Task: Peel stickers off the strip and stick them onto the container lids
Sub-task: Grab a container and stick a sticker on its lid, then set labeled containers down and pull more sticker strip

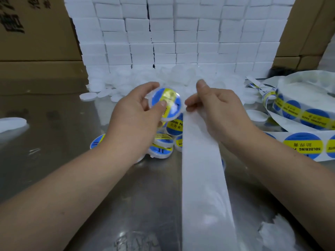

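left hand (134,113): fingers curled round a round white lid (174,111), held up off the surface (54,127); thumb pressed on the lid's face.
sticker (164,94): blue with a yellow band, on that lid, partly under the thumb.
right hand (217,111): thumb and fingers pinch the top end of the strip (203,178), just right of the lid; hands apart.
strip: bare white backing here, runs from the pinch down to the near edge.
labelled lids (168,140): small heap on the surface below both hands.
blank lids (116,91): loose pile farther back, against stacked white boxes (181,33).
sticker roll (297,113): right side, loose loops, stickers still on, print reads "SOLDERING".
cardboard cartons (36,33): back left.
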The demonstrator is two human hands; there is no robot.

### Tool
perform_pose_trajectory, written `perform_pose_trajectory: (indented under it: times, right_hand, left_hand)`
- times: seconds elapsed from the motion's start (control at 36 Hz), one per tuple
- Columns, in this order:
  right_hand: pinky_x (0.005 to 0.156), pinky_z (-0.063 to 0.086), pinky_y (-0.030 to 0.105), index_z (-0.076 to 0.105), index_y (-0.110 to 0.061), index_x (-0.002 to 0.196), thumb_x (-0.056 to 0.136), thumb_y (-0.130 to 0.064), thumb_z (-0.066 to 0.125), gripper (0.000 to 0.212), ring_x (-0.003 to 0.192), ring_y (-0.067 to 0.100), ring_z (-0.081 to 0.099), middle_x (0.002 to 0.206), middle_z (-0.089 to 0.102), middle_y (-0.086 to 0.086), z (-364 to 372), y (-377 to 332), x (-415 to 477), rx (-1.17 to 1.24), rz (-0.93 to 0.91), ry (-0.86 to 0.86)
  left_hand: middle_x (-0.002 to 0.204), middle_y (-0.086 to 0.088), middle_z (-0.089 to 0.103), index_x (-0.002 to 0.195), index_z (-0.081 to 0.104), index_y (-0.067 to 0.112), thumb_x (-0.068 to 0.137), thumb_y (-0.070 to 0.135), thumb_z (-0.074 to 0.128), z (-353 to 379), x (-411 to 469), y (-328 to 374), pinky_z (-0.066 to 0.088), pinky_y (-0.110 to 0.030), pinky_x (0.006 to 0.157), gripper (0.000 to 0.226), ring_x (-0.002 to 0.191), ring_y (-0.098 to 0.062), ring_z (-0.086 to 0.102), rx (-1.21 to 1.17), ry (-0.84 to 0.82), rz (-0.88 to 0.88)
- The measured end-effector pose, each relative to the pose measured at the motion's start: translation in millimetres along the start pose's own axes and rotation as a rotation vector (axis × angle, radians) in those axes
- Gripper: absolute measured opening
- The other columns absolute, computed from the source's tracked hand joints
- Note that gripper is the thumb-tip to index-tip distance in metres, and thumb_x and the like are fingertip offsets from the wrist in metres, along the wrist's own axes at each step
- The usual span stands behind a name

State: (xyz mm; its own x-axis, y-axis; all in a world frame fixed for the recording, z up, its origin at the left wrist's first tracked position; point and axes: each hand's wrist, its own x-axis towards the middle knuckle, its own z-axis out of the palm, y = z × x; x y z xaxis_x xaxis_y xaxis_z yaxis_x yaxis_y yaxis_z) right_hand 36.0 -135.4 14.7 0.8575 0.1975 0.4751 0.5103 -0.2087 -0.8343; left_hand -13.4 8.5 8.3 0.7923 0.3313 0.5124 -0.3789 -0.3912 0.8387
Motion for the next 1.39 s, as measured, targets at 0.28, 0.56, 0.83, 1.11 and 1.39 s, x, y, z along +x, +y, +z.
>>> perform_pose_trajectory:
  times: [0.28, 0.56, 0.83, 1.11, 1.39]
  right_hand:
    - [0.051, 0.037, 0.006, 0.058, -0.031, 0.081, 0.076, 0.010, 0.037, 0.047, 0.060, -0.009, 0.052, 0.087, 0.064, -0.019, -1.5, -2.9, 2.2, 0.191, -0.001, -0.009]
    - [0.061, 0.049, 0.028, 0.048, -0.046, 0.096, 0.076, 0.004, 0.046, 0.054, 0.071, 0.011, 0.058, 0.107, 0.058, -0.016, -1.7, -0.3, -1.2, 0.175, -0.089, -0.011]
    - [0.060, 0.051, 0.024, 0.041, -0.040, 0.103, 0.067, -0.005, 0.052, 0.051, 0.063, -0.001, 0.058, 0.108, 0.049, -0.016, 3.2, -5.9, -5.5, 0.233, -0.223, -0.146]
    - [0.059, 0.051, 0.029, 0.045, -0.039, 0.099, 0.073, -0.019, 0.059, 0.035, 0.056, 0.006, 0.055, 0.099, 0.057, -0.015, 1.2, -10.5, -10.2, 0.180, -0.263, -0.018]
    - [0.068, 0.048, 0.032, 0.056, -0.027, 0.066, 0.079, -0.024, 0.045, 0.018, 0.066, 0.006, 0.056, 0.060, 0.062, -0.015, -8.5, -7.3, 0.1, 0.014, -0.155, 0.248]
  left_hand:
    - [0.115, -0.012, 0.060, 0.129, 0.051, 0.027, 0.090, 0.032, 0.054, -9.0, 20.0, -20.4, 0.034, -0.025, 0.072, 0.039, 0.100, -0.025, 0.057, 0.547, -0.025, -0.060]
    - [0.120, -0.001, 0.057, 0.098, 0.067, 0.034, 0.090, 0.047, 0.046, -7.1, 18.4, -12.0, 0.038, -0.035, 0.096, 0.026, 0.116, -0.022, 0.048, 0.694, -0.042, 0.011]
    - [0.061, 0.014, 0.066, 0.059, 0.068, 0.018, 0.090, 0.035, 0.052, 2.6, 3.7, 5.9, 0.042, -0.006, 0.061, 0.039, 0.058, 0.004, 0.057, -0.034, -0.163, -0.073]
    - [0.069, -0.002, 0.065, 0.062, 0.061, 0.014, 0.084, 0.022, 0.060, 3.0, 1.3, 8.1, 0.052, -0.033, 0.073, 0.023, 0.067, -0.016, 0.060, -0.222, -0.147, -0.177]
    - [0.043, 0.005, 0.035, 0.040, 0.037, 0.019, 0.082, 0.009, 0.049, -2.4, -1.5, 15.8, 0.024, -0.016, 0.041, 0.045, 0.037, -0.010, 0.034, -0.416, -0.119, -0.222]
